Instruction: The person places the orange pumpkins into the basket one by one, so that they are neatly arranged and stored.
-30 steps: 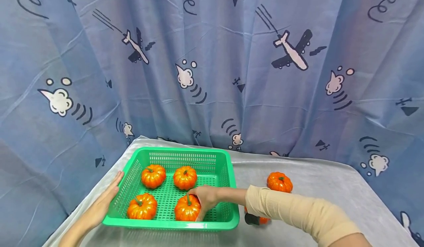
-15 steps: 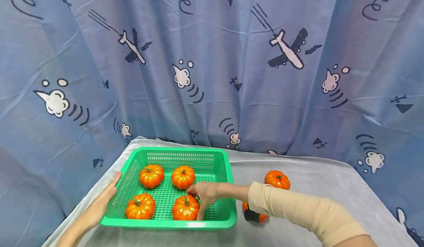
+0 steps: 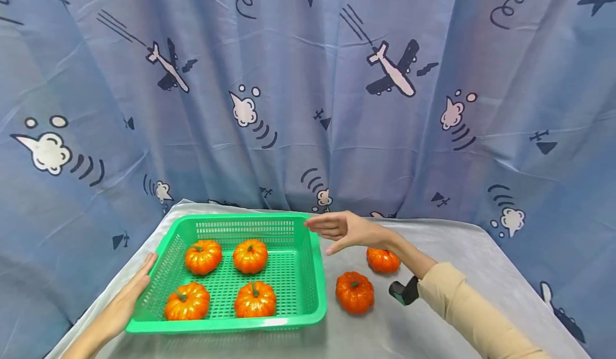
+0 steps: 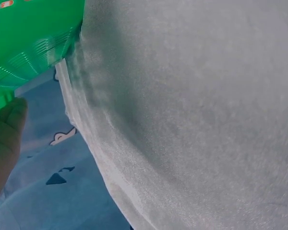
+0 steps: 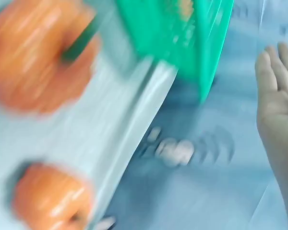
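Note:
A green plastic basket holds orange pumpkins with green stems: two at the back, a left one and a right one, and two at the front, a left one and a right one. My left hand lies along the basket's left side, fingers straight; the left wrist view shows its fingertips by the green wall. Raised near the basket's back right corner, my right hand is bare, with fingers extended and thumb apart. Below it on the table sits another pumpkin.
A further pumpkin lies behind, partly covered by my right forearm. A dark camera is strapped at my right wrist. Grey-white cloth covers the table, and a blue patterned curtain hangs behind it.
My right hand has left the front right pumpkin in the basket and risen to the right, out over the rim. My left hand stays at the basket's side. The head view has turned slightly right.

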A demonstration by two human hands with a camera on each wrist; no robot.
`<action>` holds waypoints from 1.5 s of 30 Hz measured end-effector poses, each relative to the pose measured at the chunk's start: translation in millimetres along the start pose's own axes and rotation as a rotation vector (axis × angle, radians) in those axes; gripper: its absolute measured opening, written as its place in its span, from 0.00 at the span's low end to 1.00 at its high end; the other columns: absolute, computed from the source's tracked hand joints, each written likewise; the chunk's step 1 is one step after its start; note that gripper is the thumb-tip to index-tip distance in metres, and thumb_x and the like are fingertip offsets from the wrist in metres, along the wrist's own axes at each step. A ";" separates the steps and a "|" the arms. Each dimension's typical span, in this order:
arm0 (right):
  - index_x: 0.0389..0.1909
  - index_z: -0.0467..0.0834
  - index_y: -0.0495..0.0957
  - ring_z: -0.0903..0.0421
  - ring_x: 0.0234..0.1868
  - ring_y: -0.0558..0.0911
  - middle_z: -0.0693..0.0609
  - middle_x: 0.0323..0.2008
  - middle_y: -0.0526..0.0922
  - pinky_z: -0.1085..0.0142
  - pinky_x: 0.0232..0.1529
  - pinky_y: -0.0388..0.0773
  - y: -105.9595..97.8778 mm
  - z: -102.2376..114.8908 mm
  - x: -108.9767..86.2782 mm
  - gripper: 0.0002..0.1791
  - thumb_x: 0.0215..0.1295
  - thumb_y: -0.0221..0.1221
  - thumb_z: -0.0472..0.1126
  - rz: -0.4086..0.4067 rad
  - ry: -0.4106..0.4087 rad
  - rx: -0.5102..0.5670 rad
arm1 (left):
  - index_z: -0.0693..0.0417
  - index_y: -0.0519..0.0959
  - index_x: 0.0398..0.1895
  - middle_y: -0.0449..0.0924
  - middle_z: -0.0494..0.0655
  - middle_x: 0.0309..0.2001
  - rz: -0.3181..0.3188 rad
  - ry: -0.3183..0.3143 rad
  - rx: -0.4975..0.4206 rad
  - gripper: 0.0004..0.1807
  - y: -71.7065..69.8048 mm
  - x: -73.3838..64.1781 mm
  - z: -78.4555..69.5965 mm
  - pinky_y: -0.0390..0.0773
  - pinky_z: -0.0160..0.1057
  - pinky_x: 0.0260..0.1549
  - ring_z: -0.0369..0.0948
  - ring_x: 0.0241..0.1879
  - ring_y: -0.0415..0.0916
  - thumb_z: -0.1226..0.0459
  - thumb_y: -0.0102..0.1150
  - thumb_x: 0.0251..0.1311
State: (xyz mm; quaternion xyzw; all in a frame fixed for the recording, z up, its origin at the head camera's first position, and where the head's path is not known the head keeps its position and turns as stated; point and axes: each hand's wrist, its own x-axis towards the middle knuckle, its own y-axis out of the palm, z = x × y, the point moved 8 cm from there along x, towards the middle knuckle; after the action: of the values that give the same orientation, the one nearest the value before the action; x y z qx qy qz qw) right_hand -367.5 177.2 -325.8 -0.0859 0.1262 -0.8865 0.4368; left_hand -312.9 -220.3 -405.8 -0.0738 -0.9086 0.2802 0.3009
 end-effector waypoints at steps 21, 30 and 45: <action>0.73 0.35 0.48 0.72 0.64 0.66 0.70 0.64 0.68 0.75 0.58 0.68 -130.3 -106.3 -246.5 0.36 0.68 0.50 0.26 -0.457 0.118 0.062 | 0.73 0.43 0.72 0.35 0.10 0.67 0.022 -0.031 0.042 0.25 -3.2 -1.6 6.0 0.38 0.10 0.54 0.11 0.64 0.33 0.71 0.24 0.75; 0.74 0.33 0.40 0.71 0.66 0.63 0.69 0.66 0.65 0.71 0.61 0.66 -127.9 -123.0 -247.4 0.38 0.68 0.48 0.23 -0.418 0.098 0.134 | 0.72 0.41 0.72 0.33 0.08 0.66 0.058 -0.077 0.042 0.26 -5.2 -3.5 11.4 0.38 0.09 0.51 0.09 0.62 0.32 0.68 0.23 0.76; 0.75 0.38 0.37 0.51 0.74 0.47 0.47 0.76 0.43 0.62 0.65 0.62 -110.0 -155.8 -183.2 0.47 0.63 0.56 0.24 -0.267 0.149 0.130 | 0.75 0.41 0.71 0.34 0.05 0.63 0.077 -0.110 0.032 0.26 6.5 -0.6 15.3 0.36 0.08 0.50 0.08 0.60 0.31 0.68 0.23 0.76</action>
State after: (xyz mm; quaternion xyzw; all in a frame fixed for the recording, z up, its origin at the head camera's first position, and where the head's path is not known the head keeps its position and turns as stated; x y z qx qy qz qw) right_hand -380.6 410.8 -449.2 -0.0075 0.0883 -0.9469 0.3091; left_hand -321.6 -222.2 -419.8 -0.0884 -0.9157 0.3095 0.2405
